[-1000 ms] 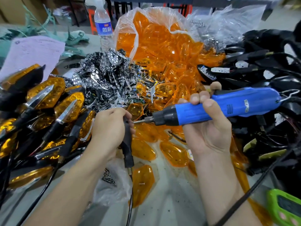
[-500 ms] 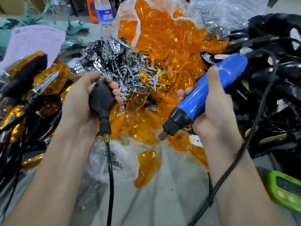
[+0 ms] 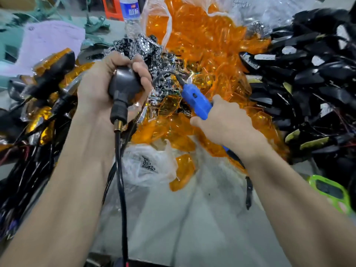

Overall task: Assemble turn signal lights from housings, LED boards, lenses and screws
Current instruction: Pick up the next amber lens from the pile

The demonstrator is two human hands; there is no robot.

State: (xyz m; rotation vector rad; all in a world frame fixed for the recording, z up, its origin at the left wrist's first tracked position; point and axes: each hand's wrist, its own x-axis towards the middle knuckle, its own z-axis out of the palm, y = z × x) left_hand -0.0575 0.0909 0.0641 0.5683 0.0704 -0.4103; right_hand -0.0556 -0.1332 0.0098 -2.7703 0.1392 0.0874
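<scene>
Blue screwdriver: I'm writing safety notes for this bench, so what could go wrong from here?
1. The blue screwdriver in the right hand trails its cord over the loose orange lenses; a pull may drag parts off.
2. The cable hanging from the housing in the left hand could snag on a forearm.

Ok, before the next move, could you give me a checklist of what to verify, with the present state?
1. The left hand grips the black housing: ok.
2. The right hand holds the blue screwdriver: ok.
3. Screwdriver bit on the housing: not ok, they are apart.
4. The lens seated in the housing: cannot tell, its front is not in view.
5. The housing cable hangs down unsnagged: ok.
</scene>
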